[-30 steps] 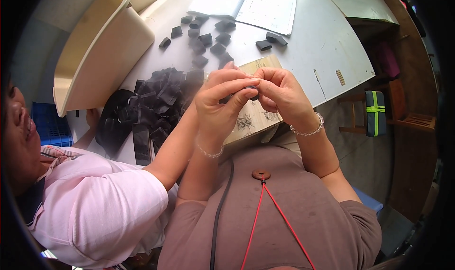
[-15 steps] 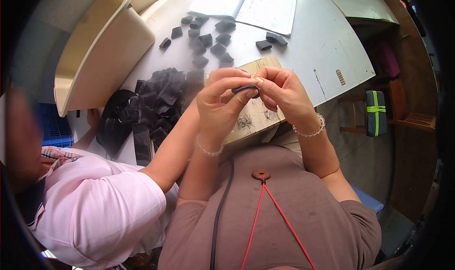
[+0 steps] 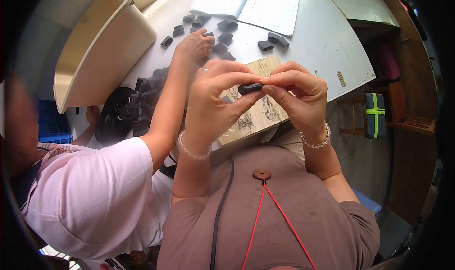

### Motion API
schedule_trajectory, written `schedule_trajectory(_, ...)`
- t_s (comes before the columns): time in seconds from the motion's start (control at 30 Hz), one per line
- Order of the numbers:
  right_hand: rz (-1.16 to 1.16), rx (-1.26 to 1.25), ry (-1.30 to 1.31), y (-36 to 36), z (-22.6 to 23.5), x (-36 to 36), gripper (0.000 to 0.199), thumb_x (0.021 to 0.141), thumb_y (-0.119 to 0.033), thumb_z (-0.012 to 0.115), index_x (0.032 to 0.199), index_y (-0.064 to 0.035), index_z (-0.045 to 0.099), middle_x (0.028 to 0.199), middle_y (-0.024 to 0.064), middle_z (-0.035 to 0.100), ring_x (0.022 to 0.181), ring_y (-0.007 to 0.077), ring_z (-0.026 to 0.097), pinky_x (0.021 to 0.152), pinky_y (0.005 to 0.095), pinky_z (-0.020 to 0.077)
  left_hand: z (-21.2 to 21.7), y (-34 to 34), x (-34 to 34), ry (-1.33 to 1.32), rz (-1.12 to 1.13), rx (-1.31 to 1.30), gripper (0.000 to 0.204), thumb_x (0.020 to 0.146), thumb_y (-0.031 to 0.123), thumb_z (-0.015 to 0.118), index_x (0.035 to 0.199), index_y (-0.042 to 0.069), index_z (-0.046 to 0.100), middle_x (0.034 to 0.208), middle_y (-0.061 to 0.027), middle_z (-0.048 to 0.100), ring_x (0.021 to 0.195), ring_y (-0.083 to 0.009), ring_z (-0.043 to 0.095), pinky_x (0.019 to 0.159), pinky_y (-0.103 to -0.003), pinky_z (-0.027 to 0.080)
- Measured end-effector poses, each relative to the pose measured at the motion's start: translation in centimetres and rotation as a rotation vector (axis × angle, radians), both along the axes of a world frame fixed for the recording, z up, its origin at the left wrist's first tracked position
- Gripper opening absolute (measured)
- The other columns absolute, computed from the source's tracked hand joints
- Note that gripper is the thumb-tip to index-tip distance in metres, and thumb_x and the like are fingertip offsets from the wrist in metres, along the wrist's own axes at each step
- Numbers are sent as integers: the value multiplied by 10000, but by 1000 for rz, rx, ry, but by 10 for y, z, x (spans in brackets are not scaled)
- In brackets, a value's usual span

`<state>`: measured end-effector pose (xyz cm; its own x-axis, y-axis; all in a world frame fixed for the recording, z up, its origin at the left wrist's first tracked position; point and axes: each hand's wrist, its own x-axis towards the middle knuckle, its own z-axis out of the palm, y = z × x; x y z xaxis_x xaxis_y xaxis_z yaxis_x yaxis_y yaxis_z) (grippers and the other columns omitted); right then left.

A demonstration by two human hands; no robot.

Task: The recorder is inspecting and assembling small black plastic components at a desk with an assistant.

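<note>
A small black fabric loop is pinched between my two hands, over a wooden board with dark marks on it. My left hand grips its left part between thumb and fingers. My right hand closes thumb and fingertips at its right end; those tips hide part of it. On the white table beyond lie several similar black loops. A co-worker's hand reaches in from the left among them.
A heap of black fabric pieces lies left, behind the co-worker's forearm. A cream plastic bin stands at the far left. An open notebook lies at the back. On the right is a stool with a dark, green-strapped cushion.
My hands have drawn slightly apart, and the black loop now lies more level between them. The co-worker's hand has moved out from behind my left hand to the loops on the table.
</note>
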<state>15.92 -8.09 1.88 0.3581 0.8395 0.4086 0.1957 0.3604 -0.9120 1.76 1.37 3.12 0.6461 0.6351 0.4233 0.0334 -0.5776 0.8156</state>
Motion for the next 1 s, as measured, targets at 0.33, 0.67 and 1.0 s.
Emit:
schedule_trajectory(0.33, 23, -72, 274, -11, -17, -2, 65, 827, -15, 618, 881, 20, 607, 788, 18, 573, 607, 26, 488, 512, 156, 390, -26, -3, 0, -182, -73, -318, 237, 680, 26, 735, 909, 75, 700, 888, -55, 629, 863, -150, 555, 756, -255, 443)
schedule_trajectory(0.67, -30, -47, 180, -7, -17, -9, 69, 818, -6, 620, 880, 17, 599, 816, 36, 585, 655, 48, 532, 560, 170, 434, -21, -3, 0, -173, -45, -180, 220, 678, 44, 737, 892, 80, 700, 864, -53, 635, 827, -163, 555, 729, -269, 439)
schedule_trajectory(1.0, -101, -32, 49, -5, -29, -10, 64, 784, 0, 654, 840, 7, 625, 780, 45, 599, 661, 69, 537, 573, 185, 434, -18, -1, 3, -123, 15, 14, 200, 667, 104, 745, 863, 99, 701, 844, -32, 640, 801, -172, 550, 753, -287, 396)
